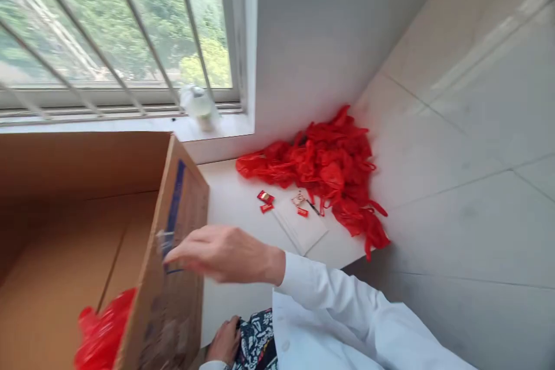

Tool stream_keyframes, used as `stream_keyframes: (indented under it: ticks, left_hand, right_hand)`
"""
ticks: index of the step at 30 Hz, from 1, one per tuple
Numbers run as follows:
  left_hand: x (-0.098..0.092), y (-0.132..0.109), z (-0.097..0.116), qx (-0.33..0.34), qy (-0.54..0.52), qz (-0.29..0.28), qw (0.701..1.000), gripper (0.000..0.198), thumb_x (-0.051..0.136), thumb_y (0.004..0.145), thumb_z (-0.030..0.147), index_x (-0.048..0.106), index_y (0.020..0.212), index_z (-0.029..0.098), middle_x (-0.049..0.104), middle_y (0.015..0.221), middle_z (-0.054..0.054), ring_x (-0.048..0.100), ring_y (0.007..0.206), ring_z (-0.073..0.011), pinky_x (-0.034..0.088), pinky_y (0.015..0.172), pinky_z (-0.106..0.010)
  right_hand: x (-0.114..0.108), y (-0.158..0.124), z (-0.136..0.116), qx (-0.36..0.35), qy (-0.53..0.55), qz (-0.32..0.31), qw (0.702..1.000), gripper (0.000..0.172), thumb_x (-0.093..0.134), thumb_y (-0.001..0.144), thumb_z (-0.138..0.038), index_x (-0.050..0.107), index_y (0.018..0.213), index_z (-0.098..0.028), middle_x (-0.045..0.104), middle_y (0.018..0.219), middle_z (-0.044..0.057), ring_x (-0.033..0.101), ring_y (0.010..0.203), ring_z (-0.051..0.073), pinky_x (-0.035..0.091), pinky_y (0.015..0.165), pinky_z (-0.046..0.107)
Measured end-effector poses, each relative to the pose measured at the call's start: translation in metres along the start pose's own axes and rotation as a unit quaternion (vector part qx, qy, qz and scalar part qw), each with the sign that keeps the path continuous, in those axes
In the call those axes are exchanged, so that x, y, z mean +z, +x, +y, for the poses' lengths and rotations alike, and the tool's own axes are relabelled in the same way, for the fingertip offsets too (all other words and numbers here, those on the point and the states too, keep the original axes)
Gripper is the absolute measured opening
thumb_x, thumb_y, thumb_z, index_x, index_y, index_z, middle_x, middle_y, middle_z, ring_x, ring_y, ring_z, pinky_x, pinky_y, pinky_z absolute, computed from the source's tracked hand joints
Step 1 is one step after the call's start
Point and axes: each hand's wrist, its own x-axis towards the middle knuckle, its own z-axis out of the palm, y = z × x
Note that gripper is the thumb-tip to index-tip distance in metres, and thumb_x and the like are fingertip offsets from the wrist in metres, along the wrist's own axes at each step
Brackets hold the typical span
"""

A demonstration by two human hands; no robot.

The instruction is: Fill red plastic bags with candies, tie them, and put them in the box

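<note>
My right hand point(225, 254) reaches left across the white table to the near side wall of a large cardboard box point(184, 208). Its fingers stretch out toward the box rim, slightly blurred, and nothing shows in them. I cannot tell whether the fingertips touch the wall. Inside the box, partly hidden by its wall, is a red plastic bag point(106, 329). Low in the view, my left hand point(224, 342) rests by the table's front edge beside a dark patterned cloth point(258, 332); its fingers lie flat, seemingly holding nothing.
A heap of red plastic bags point(333, 167) lies at the table's back right, against the wall. Before it are small red packets point(266, 196), a white sheet point(299, 228) and a dark pen point(313, 207). A whitish, bag-wrapped container point(202, 107) stands on the sill beneath a barred window.
</note>
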Motion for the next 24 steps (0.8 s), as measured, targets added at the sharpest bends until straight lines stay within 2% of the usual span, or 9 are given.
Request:
stream_keyframes:
  ticks: [2, 3, 5, 7, 9, 12, 15, 21, 24]
  left_hand:
    - [-0.005, 0.031, 0.018, -0.012, 0.037, -0.019, 0.999, 0.026, 0.03, 0.078, 0.025, 0.055, 0.086, 0.029, 0.065, 0.091, -0.003, 0.063, 0.098, -0.0257, 0.043, 0.086, -0.037]
    - [-0.008, 0.045, 0.031, -0.008, 0.055, -0.015, 0.998, 0.025, 0.033, 0.077, 0.023, 0.055, 0.087, 0.027, 0.065, 0.093, -0.005, 0.063, 0.098, -0.0255, 0.042, 0.087, -0.037]
    - [-0.017, 0.067, 0.061, 0.0, 0.096, -0.009, 0.995, 0.027, 0.039, 0.074, 0.02, 0.056, 0.095, 0.021, 0.065, 0.099, -0.009, 0.062, 0.1, -0.0256, 0.042, 0.088, -0.036]
    - [-0.029, 0.081, 0.099, -0.004, 0.129, -0.022, 0.991, 0.033, 0.046, 0.072, 0.018, 0.055, 0.103, 0.016, 0.064, 0.106, -0.013, 0.06, 0.103, -0.0256, 0.042, 0.088, -0.034]
    - [-0.041, 0.089, 0.141, -0.007, 0.135, -0.031, 0.99, 0.03, 0.047, 0.076, 0.02, 0.056, 0.104, 0.017, 0.063, 0.108, -0.013, 0.06, 0.103, -0.0246, 0.042, 0.087, -0.033]
    - [-0.052, 0.096, 0.198, 0.009, 0.112, 0.01, 0.994, 0.025, 0.046, 0.081, 0.022, 0.057, 0.104, 0.022, 0.065, 0.103, -0.008, 0.061, 0.1, -0.022, 0.043, 0.087, -0.032]
    - [-0.049, 0.1, 0.229, 0.013, 0.099, 0.019, 0.995, 0.024, 0.047, 0.083, 0.024, 0.058, 0.104, 0.024, 0.065, 0.103, -0.007, 0.061, 0.1, -0.0217, 0.042, 0.088, -0.033]
    - [-0.041, 0.092, 0.225, -0.018, 0.078, 0.003, 0.997, 0.023, 0.05, 0.084, 0.023, 0.059, 0.105, 0.017, 0.065, 0.107, -0.012, 0.061, 0.101, -0.0218, 0.044, 0.087, -0.032]
    - [-0.05, 0.086, 0.216, -0.021, 0.042, 0.052, 0.998, 0.022, 0.047, 0.086, 0.02, 0.058, 0.105, 0.016, 0.065, 0.105, -0.011, 0.063, 0.094, -0.0186, 0.045, 0.084, -0.03]
  right_hand:
    - [-0.017, -0.106, 0.056, 0.217, -0.041, 0.018, 0.975, 0.029, 0.039, 0.089, -0.016, 0.051, 0.114, -0.023, 0.061, 0.111, 0.002, 0.053, 0.104, 0.013, 0.041, 0.093, 0.028]
    - [-0.022, -0.162, 0.08, 0.317, -0.056, 0.036, 0.946, 0.029, 0.043, 0.085, -0.012, 0.053, 0.112, -0.021, 0.061, 0.111, 0.004, 0.053, 0.105, 0.016, 0.042, 0.093, 0.031]
    - [-0.03, -0.267, 0.117, 0.5, -0.09, 0.111, 0.854, 0.033, 0.046, 0.081, -0.011, 0.052, 0.113, -0.02, 0.057, 0.115, 0.01, 0.051, 0.11, 0.021, 0.042, 0.094, 0.037]
    - [-0.035, -0.352, 0.14, 0.602, -0.113, 0.175, 0.771, 0.036, 0.048, 0.081, -0.016, 0.049, 0.117, -0.018, 0.054, 0.117, 0.013, 0.05, 0.112, 0.025, 0.042, 0.093, 0.041]
    - [-0.038, -0.408, 0.156, 0.657, -0.115, 0.195, 0.719, 0.041, 0.051, 0.08, -0.024, 0.046, 0.12, -0.016, 0.055, 0.114, 0.014, 0.052, 0.109, 0.027, 0.044, 0.089, 0.043]
    - [-0.035, -0.434, 0.178, 0.696, -0.098, 0.167, 0.691, 0.05, 0.055, 0.078, -0.034, 0.045, 0.123, -0.017, 0.054, 0.115, 0.014, 0.052, 0.108, 0.028, 0.044, 0.085, 0.039]
    - [-0.024, -0.42, 0.203, 0.72, -0.103, 0.119, 0.676, 0.059, 0.061, 0.073, -0.042, 0.046, 0.125, -0.018, 0.051, 0.12, 0.014, 0.049, 0.11, 0.031, 0.043, 0.083, 0.038]
    - [-0.018, -0.408, 0.216, 0.76, -0.071, 0.105, 0.638, 0.032, 0.045, 0.084, -0.028, 0.054, 0.114, -0.021, 0.06, 0.105, 0.013, 0.059, 0.093, 0.024, 0.042, 0.071, 0.032]
    - [-0.026, -0.422, 0.206, 0.739, -0.023, 0.183, 0.648, 0.024, 0.049, 0.08, -0.031, 0.058, 0.1, -0.021, 0.064, 0.091, 0.009, 0.06, 0.085, 0.023, 0.042, 0.071, 0.033]
